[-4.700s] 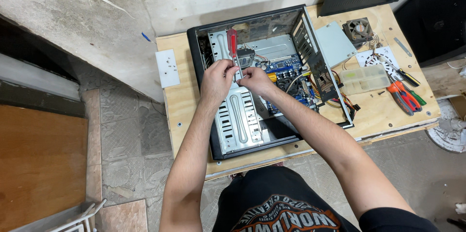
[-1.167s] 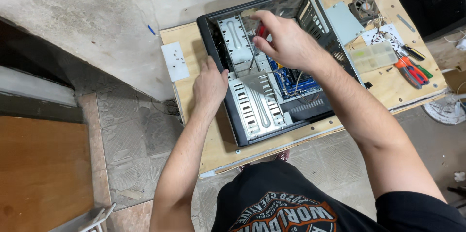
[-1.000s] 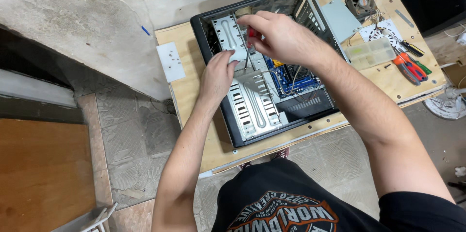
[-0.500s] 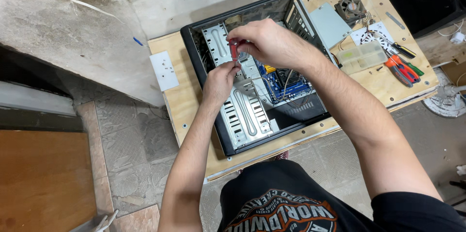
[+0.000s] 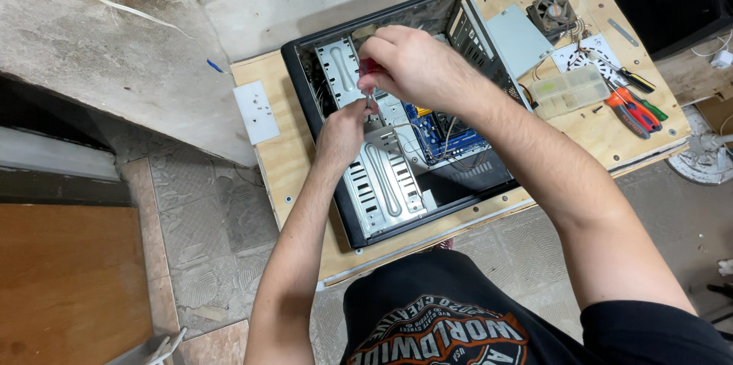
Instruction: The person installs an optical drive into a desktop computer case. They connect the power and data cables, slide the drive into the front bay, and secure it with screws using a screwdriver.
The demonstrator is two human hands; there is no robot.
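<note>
Screwdriver (image 5: 369,79), light and stiff, I am gripping by its red handle in my right hand (image 5: 412,67), while my left hand (image 5: 343,130) is pinching the shaft tip inside the open computer case (image 5: 305,98) near the worktop's (image 5: 263,174) far left corner.

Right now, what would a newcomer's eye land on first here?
The open black computer case lying flat on the plywood table, blue motherboard exposed at its centre. Over the silver drive cage, the right hand grips a red-handled screwdriver while the left hand steadies near its tip. To the right lie orange-handled pliers and a clear plastic parts box.
</note>
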